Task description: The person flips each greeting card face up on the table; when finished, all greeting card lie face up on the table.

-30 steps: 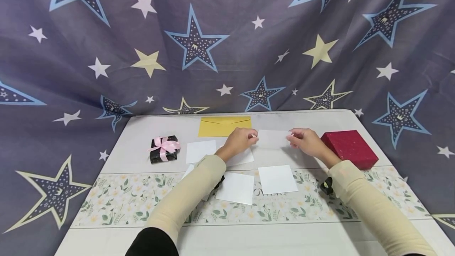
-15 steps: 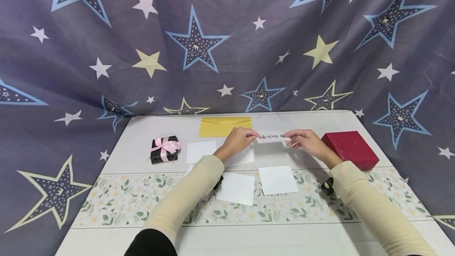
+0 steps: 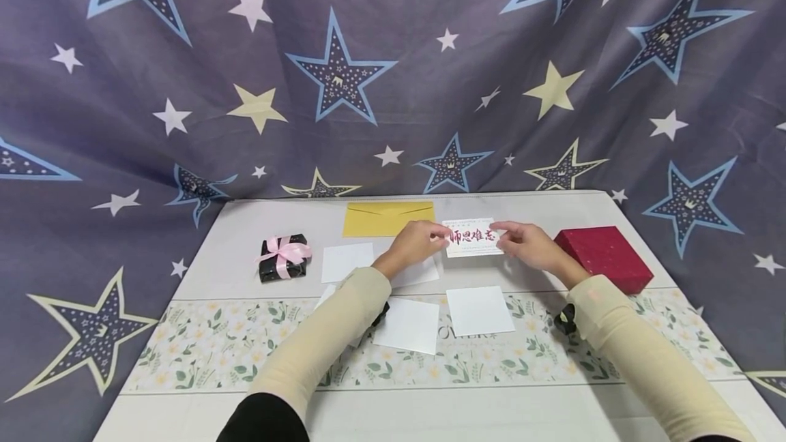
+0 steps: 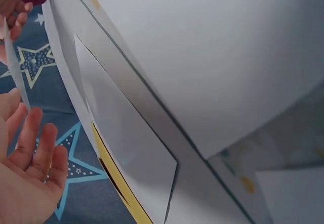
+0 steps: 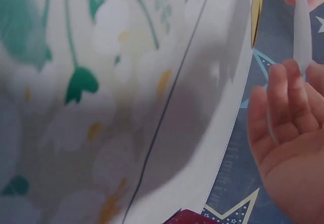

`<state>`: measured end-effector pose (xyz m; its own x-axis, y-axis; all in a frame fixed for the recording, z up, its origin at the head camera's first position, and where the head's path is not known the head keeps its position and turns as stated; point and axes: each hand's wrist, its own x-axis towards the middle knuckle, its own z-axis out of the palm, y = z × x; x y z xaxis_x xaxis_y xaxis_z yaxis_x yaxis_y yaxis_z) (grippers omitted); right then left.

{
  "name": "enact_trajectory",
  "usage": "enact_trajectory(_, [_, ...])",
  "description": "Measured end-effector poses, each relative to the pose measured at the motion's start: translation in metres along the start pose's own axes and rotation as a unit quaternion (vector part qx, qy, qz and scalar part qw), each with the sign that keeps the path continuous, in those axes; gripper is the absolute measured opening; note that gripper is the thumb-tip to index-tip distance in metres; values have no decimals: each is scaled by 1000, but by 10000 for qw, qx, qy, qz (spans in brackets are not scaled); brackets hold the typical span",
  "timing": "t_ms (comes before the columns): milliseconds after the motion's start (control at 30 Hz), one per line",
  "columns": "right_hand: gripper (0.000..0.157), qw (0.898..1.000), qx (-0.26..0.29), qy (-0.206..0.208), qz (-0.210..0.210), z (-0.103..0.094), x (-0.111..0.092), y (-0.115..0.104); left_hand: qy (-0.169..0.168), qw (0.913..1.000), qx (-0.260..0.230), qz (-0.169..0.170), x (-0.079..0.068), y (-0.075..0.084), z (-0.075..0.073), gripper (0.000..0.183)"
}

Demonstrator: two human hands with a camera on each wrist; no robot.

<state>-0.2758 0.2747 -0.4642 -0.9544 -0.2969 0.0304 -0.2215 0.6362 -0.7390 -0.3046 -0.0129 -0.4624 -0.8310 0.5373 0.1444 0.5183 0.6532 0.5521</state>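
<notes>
A white card (image 3: pixel 471 245) with red brush-style characters is up above the far part of the table, its printed face turned toward the head camera. My left hand (image 3: pixel 419 245) pinches its left edge between thumb and fingertips. At the opposite edge, my right hand (image 3: pixel 533 247) pinches it the same way. From the left wrist, the card (image 4: pixel 16 72) appears nearly edge-on, the other fingers of my left hand (image 4: pixel 33 166) spread below it. The right wrist view also has the card (image 5: pixel 302 32) thin and on edge above my right hand (image 5: pixel 291 133).
White square sheets lie around the middle, including a front one (image 3: pixel 406 326) and one to its right (image 3: pixel 480 310). A yellow envelope (image 3: pixel 388 219) lies at the back. A black gift box with pink ribbon (image 3: pixel 284 258) sits left; a red box (image 3: pixel 604 258) stands right.
The card has been turned over in my hands: a blank face showed first, then a narrow tilted strip with writing, now the full red lettering. The things on the table have stayed put.
</notes>
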Motion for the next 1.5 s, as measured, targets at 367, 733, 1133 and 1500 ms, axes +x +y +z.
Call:
enact_trajectory(367, [47, 9923, -1107, -539, 105, 3, 2, 8, -649, 9889, 1336, -3, 7, 9, 15, 23])
enact_trajectory(733, [48, 9840, -1564, -805, 273, 7, 1, 13, -959, 9769, 1906, -153, 7, 17, 27, 35])
enact_trajectory(1133, [49, 9782, -1838, -928, 275, 10, 0, 11, -835, 9697, 2292, -110, 6, 18, 34, 43])
enact_trajectory(1500, [51, 9686, -2195, -1094, 414, 13, 1, 9, -1052, 9493, 2961, -96, 5, 23, 38, 38])
